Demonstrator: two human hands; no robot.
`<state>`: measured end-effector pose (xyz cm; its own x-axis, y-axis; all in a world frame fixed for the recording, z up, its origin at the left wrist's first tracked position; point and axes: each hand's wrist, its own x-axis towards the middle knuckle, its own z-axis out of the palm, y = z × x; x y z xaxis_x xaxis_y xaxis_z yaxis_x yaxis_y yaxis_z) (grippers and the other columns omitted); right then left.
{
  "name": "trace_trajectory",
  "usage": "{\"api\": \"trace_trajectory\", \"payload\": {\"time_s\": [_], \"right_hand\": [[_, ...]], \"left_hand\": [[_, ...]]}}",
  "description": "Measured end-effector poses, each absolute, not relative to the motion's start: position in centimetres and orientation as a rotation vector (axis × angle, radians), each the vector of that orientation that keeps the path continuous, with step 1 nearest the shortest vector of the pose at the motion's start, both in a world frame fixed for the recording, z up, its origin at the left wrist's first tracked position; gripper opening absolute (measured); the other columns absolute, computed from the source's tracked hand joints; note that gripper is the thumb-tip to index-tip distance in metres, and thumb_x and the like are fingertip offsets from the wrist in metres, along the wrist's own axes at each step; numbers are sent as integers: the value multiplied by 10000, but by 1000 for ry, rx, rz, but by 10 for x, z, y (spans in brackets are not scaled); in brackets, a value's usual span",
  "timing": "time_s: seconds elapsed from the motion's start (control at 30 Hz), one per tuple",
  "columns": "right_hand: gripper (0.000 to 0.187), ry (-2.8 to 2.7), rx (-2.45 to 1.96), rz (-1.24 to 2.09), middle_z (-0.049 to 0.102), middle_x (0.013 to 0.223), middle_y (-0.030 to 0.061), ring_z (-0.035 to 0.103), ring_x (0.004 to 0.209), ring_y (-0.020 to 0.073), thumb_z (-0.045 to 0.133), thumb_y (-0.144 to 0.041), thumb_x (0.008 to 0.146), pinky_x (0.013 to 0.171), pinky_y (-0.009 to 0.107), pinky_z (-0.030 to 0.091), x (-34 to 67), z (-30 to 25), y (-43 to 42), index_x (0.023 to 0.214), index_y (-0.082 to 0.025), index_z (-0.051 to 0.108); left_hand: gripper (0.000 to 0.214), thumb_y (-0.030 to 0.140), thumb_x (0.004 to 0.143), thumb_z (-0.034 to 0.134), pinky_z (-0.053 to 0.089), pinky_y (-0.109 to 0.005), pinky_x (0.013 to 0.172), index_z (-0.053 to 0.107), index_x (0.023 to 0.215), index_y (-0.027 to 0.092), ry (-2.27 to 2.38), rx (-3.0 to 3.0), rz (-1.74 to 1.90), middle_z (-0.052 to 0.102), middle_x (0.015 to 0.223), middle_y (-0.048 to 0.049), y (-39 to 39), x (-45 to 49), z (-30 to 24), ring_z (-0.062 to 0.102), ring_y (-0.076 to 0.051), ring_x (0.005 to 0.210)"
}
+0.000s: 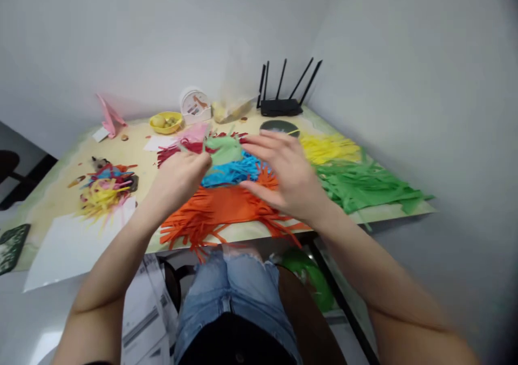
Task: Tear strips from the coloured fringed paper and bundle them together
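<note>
A light green fringed piece (226,149), of felt or paper, is between my two hands above the table. My left hand (182,175) is closed on its left side, the thumb and fingers pinched together. My right hand (285,173) has its fingers stretched out and the thumb apart, with the fingertips at the right edge of the light green piece. Beneath lie a blue fringed piece (237,171) and, nearer to me, an orange fringed piece (232,204). A dark red fringed piece (172,152) is just beyond my left hand.
Yellow (329,148) and green fringed strips (364,184) lie at the right. A black router (281,107), a clear bag (234,103), a white holder (196,109) and a yellow bowl (165,123) stand at the back. A multicoloured fringed bundle (106,190) and white sheet (68,246) are left.
</note>
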<state>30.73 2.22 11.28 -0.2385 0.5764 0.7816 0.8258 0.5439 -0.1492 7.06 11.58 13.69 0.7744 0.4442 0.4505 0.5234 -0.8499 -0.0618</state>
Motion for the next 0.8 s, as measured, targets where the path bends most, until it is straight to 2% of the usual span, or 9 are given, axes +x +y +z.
{"api": "trace_trajectory", "payload": {"time_s": [0.03,0.1,0.17,0.23,0.27,0.43,0.57,0.67,0.8], "right_hand": [[458,-2018,-1095,-318,624,1426,130,503,1381,338,701,-321,881,1141,539,401,289,118,35,1314,-188,637],[295,-2158,-1091,-152,712,1280,121,581,1277,334,698,-226,856,1069,498,450,266,123,56,1145,-173,716],[138,-2217,-1147,79,780,957,64,696,955,251,660,-163,854,862,376,518,259,123,69,966,-177,741],[82,-2180,-1173,291,723,716,-4,645,667,155,650,-178,866,655,270,465,258,125,74,881,-179,730],[72,-2141,-1167,364,697,671,-23,607,602,128,659,-205,868,600,246,428,258,128,74,863,-177,725],[139,-1956,-1131,512,702,709,-15,609,614,118,669,-286,867,586,231,433,258,139,70,801,-167,699],[145,-1848,-1066,513,740,859,19,657,729,152,679,-268,844,655,262,507,264,132,67,937,-174,737],[170,-1797,-976,538,765,962,31,700,848,179,690,-261,843,744,290,555,269,124,61,984,-206,768],[130,-1745,-932,608,776,903,30,713,823,190,699,-342,889,746,317,584,278,118,54,905,-258,797]], "left_hand": [[198,221,999,449,468,-311,747,637,943,189,-734,-2810,-601,716,861,-71,109,62,136,656,-207,810],[205,240,1007,446,478,-301,760,639,954,196,-769,-2852,-626,728,882,-66,100,43,136,666,-197,821],[176,274,997,475,489,-290,777,636,1009,205,-934,-2890,-776,744,931,-56,97,26,137,685,-190,851],[197,319,946,563,504,-286,812,627,1094,206,-1111,-2968,-939,752,1004,-51,99,14,138,702,-192,900],[236,334,911,606,509,-286,823,632,1104,202,-1174,-3030,-984,752,1017,-48,102,11,139,703,-195,910],[215,362,874,580,524,-268,685,651,835,163,-1404,-3334,-1168,713,814,-30,116,11,139,660,-172,742],[228,374,830,617,490,-221,561,669,914,169,-1485,-3447,-1305,692,782,-21,116,9,136,627,-140,646],[353,353,805,664,544,-231,649,696,1115,188,-1383,-3509,-1416,739,933,-52,115,5,132,689,-168,781],[323,348,832,661,593,-293,784,747,1104,199,-1317,-3587,-1375,760,1023,-86,118,-2,131,721,-225,959]]}}
